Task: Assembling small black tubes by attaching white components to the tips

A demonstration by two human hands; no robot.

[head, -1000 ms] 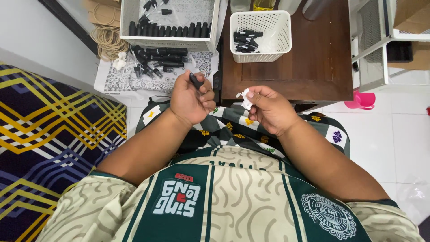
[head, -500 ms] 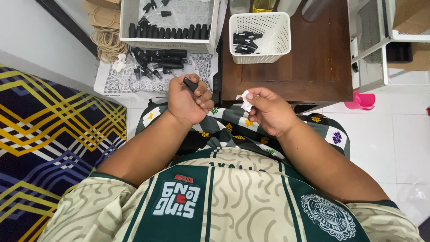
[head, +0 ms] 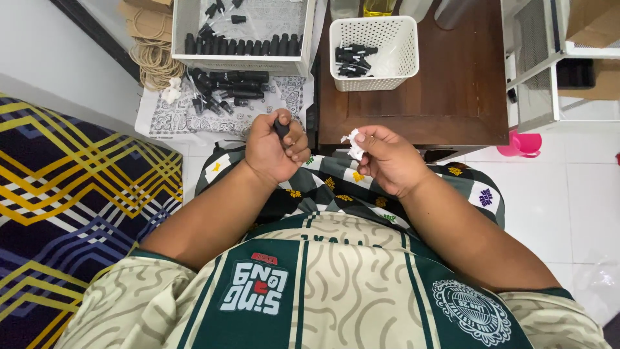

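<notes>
My left hand (head: 274,150) is closed in a fist around a small black bottle (head: 281,126), whose top pokes out between thumb and fingers. My right hand (head: 387,158) pinches a crumpled white scrap (head: 353,143) between its fingertips, a short gap to the right of the left hand. Both hands hover over my lap, above a checked green, black and white cloth (head: 336,181).
A white perforated basket (head: 374,71) holding several black bottles stands on a dark wooden table (head: 452,84). A white tray (head: 245,61) with a row of black bottles sits left of it, more bottles loose on a patterned cloth (head: 194,116). A pink cup (head: 520,143) and white shelving (head: 542,64) lie to the right.
My left hand has drawn back a little towards my body with the bottle. My right hand has shifted slightly away from it, widening the gap.
</notes>
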